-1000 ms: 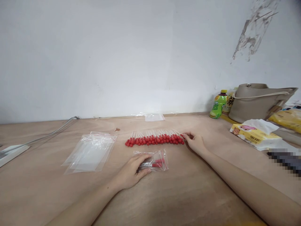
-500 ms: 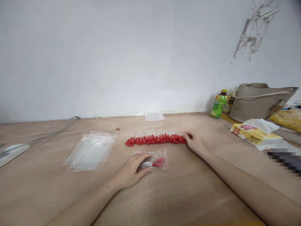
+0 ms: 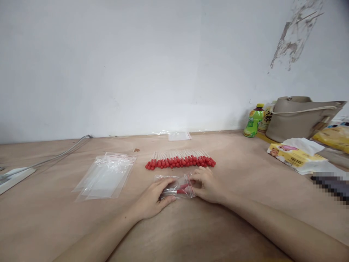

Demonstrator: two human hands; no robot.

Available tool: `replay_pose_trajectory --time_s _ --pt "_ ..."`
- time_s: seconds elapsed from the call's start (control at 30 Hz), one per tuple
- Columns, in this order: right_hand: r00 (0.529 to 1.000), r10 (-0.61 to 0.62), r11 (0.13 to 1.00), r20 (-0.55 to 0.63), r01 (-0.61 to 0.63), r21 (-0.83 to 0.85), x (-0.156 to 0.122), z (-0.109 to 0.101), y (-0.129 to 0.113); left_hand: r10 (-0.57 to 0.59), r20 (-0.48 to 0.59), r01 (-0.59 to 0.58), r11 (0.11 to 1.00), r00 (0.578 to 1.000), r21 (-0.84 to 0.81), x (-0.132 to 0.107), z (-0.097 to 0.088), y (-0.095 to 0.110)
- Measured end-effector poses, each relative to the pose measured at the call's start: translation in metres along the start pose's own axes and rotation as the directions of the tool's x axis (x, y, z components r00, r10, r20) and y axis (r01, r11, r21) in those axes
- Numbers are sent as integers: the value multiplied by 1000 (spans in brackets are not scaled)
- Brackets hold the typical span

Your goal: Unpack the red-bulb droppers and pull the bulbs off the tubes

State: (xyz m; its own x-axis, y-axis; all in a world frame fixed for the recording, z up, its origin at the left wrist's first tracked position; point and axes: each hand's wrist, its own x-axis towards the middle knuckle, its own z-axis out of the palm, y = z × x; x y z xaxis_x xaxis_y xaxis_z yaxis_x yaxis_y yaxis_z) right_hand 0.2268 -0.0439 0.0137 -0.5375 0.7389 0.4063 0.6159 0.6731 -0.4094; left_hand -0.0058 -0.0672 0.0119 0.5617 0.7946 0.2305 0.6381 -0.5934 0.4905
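A small clear zip bag [image 3: 178, 185] with red-tipped droppers inside lies on the wooden table [image 3: 207, 225]. My left hand [image 3: 154, 198] rests on the bag's left end, fingers curled over it. My right hand [image 3: 207, 183] pinches the bag's right, red-striped edge. Just behind them a row of several red-bulbed droppers [image 3: 180, 161] lies side by side. A stack of empty zip bags [image 3: 105, 174] sits to the left.
At the right stand a green bottle [image 3: 253, 121], a beige handbag [image 3: 300, 116] and a tissue pack [image 3: 297, 154]. A white power strip [image 3: 12, 176] with its cable lies at the far left. Another clear bag [image 3: 178, 135] lies by the wall.
My right hand has left the right end of the dropper row and come back to the small bag's right edge. The left hand has stayed on the bag.
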Motion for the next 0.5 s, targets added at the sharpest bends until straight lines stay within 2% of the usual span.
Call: replay_pose_trajectory --time_s 0.27,0.37,0.5 --pt "994 37 983 105 -55 173 1 5 -1 8 7 -8 1000 1000 4 -1 0 1" --pt "987 81 977 140 -106 184 2 6 -3 0 3 0 1000 1000 9 -1 1 0" --pt "991 76 979 107 -94 180 3 7 -7 19 -6 -19 1000 1000 4 -1 2 -1"
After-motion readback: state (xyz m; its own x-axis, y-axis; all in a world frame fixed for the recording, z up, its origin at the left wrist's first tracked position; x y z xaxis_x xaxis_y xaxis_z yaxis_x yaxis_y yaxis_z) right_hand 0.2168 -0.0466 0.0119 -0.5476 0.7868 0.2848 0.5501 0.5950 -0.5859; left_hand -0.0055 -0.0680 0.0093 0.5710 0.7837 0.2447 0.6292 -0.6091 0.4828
